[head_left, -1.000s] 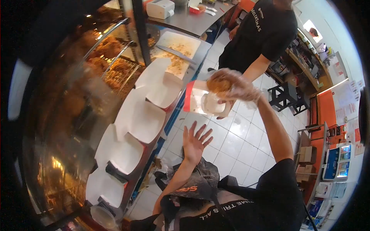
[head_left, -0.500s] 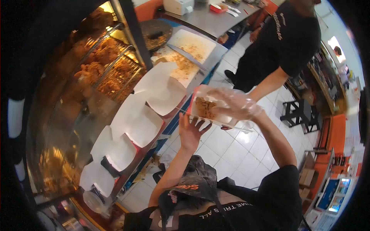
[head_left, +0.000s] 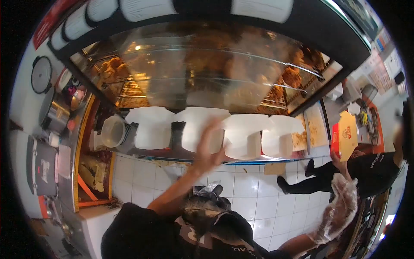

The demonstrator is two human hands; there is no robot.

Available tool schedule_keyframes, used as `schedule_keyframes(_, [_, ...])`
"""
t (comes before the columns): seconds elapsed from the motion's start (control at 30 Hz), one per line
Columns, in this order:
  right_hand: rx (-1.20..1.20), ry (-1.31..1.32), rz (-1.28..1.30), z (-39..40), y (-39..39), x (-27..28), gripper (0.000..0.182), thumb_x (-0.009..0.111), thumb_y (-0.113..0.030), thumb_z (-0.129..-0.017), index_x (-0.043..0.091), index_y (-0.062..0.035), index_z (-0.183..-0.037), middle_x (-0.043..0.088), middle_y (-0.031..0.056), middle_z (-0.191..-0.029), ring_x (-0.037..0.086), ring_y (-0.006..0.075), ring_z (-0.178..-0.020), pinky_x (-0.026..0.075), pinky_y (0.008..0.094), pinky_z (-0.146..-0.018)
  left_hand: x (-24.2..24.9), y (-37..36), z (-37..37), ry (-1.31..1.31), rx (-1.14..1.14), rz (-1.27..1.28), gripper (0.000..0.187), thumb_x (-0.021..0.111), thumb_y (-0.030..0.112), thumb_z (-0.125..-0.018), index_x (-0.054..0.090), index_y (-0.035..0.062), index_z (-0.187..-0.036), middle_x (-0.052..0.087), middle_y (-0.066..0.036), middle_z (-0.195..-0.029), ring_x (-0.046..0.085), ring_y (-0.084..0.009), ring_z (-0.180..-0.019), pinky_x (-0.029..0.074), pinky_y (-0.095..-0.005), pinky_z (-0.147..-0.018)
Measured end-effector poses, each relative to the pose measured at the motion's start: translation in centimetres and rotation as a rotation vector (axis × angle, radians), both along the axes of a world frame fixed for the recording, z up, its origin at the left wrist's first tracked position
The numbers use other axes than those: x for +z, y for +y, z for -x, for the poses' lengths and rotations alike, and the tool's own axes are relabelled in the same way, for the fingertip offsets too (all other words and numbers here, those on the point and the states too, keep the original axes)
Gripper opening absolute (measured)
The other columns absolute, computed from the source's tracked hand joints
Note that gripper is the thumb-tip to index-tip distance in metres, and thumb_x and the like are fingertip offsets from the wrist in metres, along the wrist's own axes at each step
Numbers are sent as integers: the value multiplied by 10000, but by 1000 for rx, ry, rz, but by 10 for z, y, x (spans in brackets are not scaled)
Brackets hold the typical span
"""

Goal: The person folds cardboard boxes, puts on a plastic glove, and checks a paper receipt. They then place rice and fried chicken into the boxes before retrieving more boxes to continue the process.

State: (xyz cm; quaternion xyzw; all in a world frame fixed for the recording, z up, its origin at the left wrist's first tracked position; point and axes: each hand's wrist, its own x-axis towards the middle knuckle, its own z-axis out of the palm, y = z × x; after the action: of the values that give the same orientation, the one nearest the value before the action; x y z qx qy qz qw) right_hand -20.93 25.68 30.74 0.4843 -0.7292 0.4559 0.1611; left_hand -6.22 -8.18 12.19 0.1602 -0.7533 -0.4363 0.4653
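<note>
My bare left hand (head_left: 209,149), smeared by motion, reaches over the row of open white paper boxes with its fingers apart and nothing in them. It overlaps the second white box (head_left: 192,138) and sits left of the third box (head_left: 243,134). Off to the right is my right hand (head_left: 343,190) in a clear, loose plastic glove, its fingers hard to make out. Just above the glove, a co-worker's hand (head_left: 340,163) holds a red and yellow printed takeaway box (head_left: 345,134). The contents of that box are hidden.
A glass display case (head_left: 207,73) of fried chicken (head_left: 292,77) stands behind the boxes. A round plastic tub (head_left: 113,131) is at their left end. To the right lie a crumb-covered board (head_left: 317,125) and a knife (head_left: 307,134). The co-worker (head_left: 366,175) stands at right.
My view has turned left toward the case. The takeaway box has left my hands and is in the co-worker's hand. My left hand has moved over the row of white boxes.
</note>
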Motion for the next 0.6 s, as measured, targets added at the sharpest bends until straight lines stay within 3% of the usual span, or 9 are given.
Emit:
schedule_keyframes(0.07, [20, -245, 85, -23, -56, -4, 666, 704, -263, -963, 429, 46, -1485, 547, 310, -1426, 605, 373, -1283, 458, 486, -1118, 36, -79, -24, 142, 277, 69, 531, 710, 161, -923, 525, -13, -1388, 479, -217, -1500, 457, -376, -1389, 349, -479, -1170])
schedule_keyframes(0.1, [107, -491, 167, -22, -80, -10, 684, 710, -234, -964, 404, 47, -1507, 485, 281, -1508, 552, 345, -1354, 429, 477, -1147, 49, -110, -32, 92, 424, 326, 546, 718, 179, -914, 531, 2, -1395, 473, -210, -1511, 403, -408, -1432, 299, -510, -1198])
schedule_keyframes(0.13, [11, -424, 5, -22, -113, -9, 690, 645, -263, -1010, 339, 31, -1554, 449, 229, -1559, 466, 294, -1434, 368, 464, -1196, 60, -126, -34, 71, 409, 399, 547, 721, 172, -908, 533, 14, -1397, 458, -207, -1528, 353, -426, -1468, 263, -542, -1214])
schedule_keyframes(0.2, [48, -446, 88, 1, -187, -39, 723, 670, -197, -1000, 303, -4, -1592, 413, 233, -1587, 408, 339, -1473, 367, 466, -1193, 77, -135, -35, 69, 275, 465, 550, 721, 159, -905, 530, 18, -1401, 450, -212, -1536, 341, -437, -1477, 256, -550, -1219])
schedule_keyframes(0.27, [-34, -269, 25, 26, -253, -60, 801, 656, -307, -1011, 229, 15, -1607, 381, 267, -1597, 446, 375, -1441, 383, 456, -1176, 80, -139, -51, 93, 198, 479, 551, 722, 147, -904, 527, 19, -1403, 448, -213, -1538, 343, -441, -1476, 256, -548, -1221])
schedule_keyframes(0.33, [-137, -213, -32, 63, -303, -104, 868, 704, -308, -983, 183, -82, -1640, 326, 245, -1633, 378, 345, -1489, 345, 435, -1207, 73, -141, -81, 62, 143, 429, 559, 723, 111, -901, 514, 16, -1411, 445, -216, -1542, 348, -447, -1473, 261, -545, -1222])
schedule_keyframes(0.4, [-451, -254, -12, 23, -337, -90, 921, 763, -356, -930, 241, -25, -1613, 414, 280, -1571, 470, 375, -1418, 389, 432, -1162, 54, -149, -117, 40, 214, 377, 550, 719, 106, -900, 514, -5, -1399, 463, -238, -1514, 368, -445, -1459, 266, -544, -1219])
schedule_keyframes(0.43, [-536, -31, 163, 26, -352, -106, 910, 805, -369, -886, 335, 6, -1569, 538, 275, -1458, 556, 389, -1319, 437, 440, -1100, 41, -155, -135, 21, 274, 373, 540, 713, 102, -898, 518, -16, -1388, 471, -248, -1494, 368, -450, -1458, 269, -548, -1213])
schedule_keyframes(0.6, [-454, -107, 259, 25, -363, -115, 803, 808, -297, -868, 425, 0, -1507, 576, 236, -1404, 587, 339, -1261, 452, 436, -1071, 14, -167, -190, -82, 408, 182, 544, 661, 98, -936, 478, -30, -1431, 446, -248, -1515, 346, -438, -1473, 253, -540, -1214])
